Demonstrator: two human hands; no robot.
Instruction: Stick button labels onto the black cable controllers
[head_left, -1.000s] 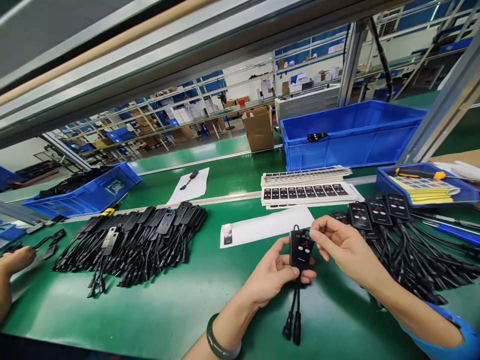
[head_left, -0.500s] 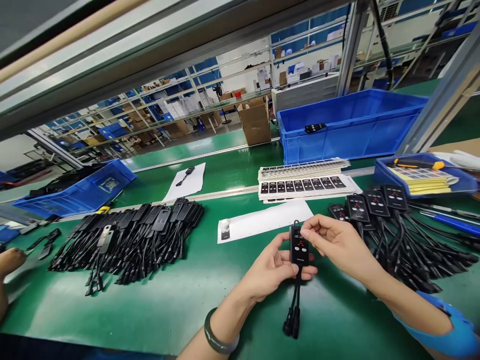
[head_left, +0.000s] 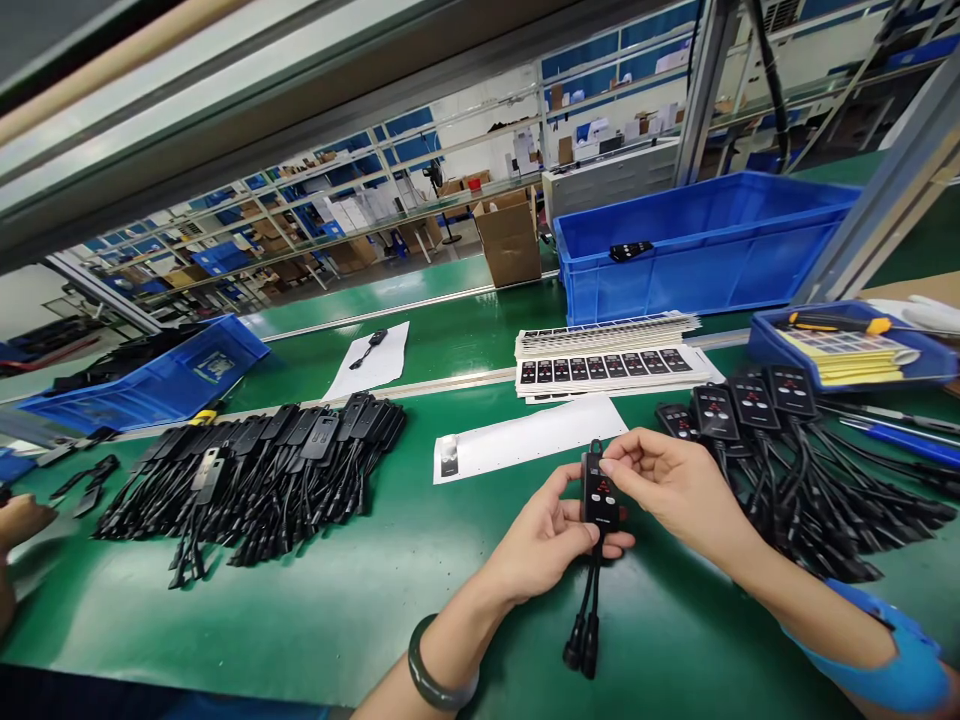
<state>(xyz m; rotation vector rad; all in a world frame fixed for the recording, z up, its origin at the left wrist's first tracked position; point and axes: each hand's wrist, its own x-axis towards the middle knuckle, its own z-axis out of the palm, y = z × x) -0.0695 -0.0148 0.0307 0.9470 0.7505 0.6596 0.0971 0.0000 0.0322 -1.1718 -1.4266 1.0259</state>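
My left hand is closed around a small black controller, holding it upright with its face towards me. Two short cables with plugs hang from its lower end. The face label has white ovals and red marks. With thumb and bent fingers, my right hand grips the controller's top right corner. Beyond my hands lies a white backing strip with one dark label piece at its left end. To the right is a pile of labelled controllers with cables; to the left, a larger pile of controllers without visible face labels.
Stacked label sheets lie behind the strip. A big blue bin stands at the back, a blue tray with a yellow-handled tool at right, another blue bin at left. Another person's hand shows at the left edge.
Both hands stay at the controller with almost the same grip. The controller's face has turned very slightly; the whole view has shifted a little.
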